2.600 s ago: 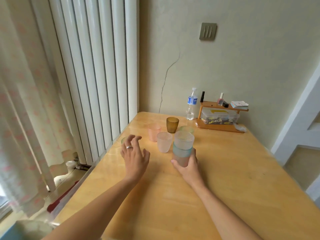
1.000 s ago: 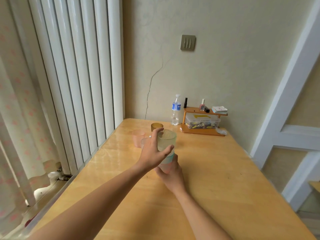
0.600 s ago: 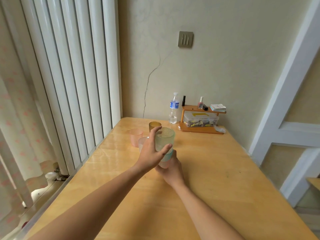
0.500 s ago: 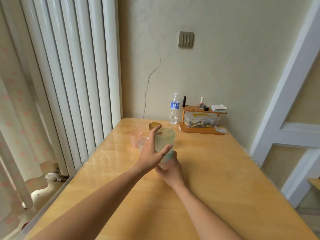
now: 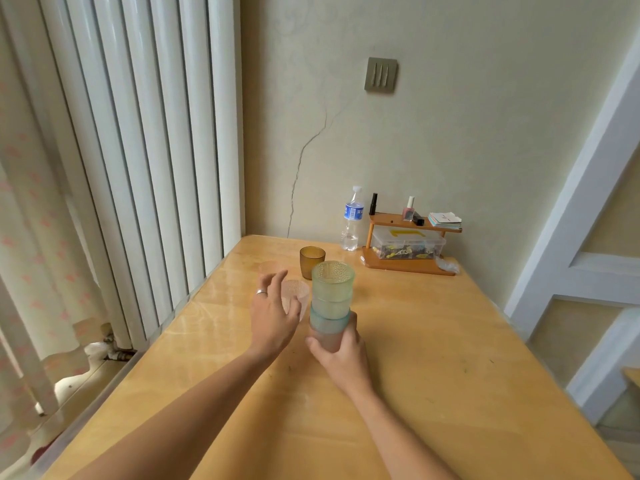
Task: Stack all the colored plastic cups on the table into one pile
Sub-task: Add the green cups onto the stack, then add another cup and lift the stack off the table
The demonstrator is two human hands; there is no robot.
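Note:
A pile of nested cups [image 5: 331, 299] stands on the wooden table [image 5: 433, 393], with a pale green cup on top, a clear one and a blue one under it, and a pinkish one at the bottom. My right hand [image 5: 341, 355] grips the bottom of the pile. My left hand [image 5: 273, 315] hovers just left of it, fingers spread, holding nothing. A frosted clear cup [image 5: 296, 297] stands behind my left hand. A pink cup [image 5: 272, 268] is partly hidden by my fingers. Farther back is a brown cup [image 5: 312, 261].
At the back by the wall stand a water bottle [image 5: 352, 220] and a small wooden shelf [image 5: 408, 244] with a clear box and small bottles. White vertical blinds [image 5: 156, 150] run along the table's left edge. A white door frame [image 5: 571, 220] is on the right.
My left hand has let go of the green cup, which now sits on top of the pile, and has drawn back to the left with open fingers. My right hand still holds the pile.

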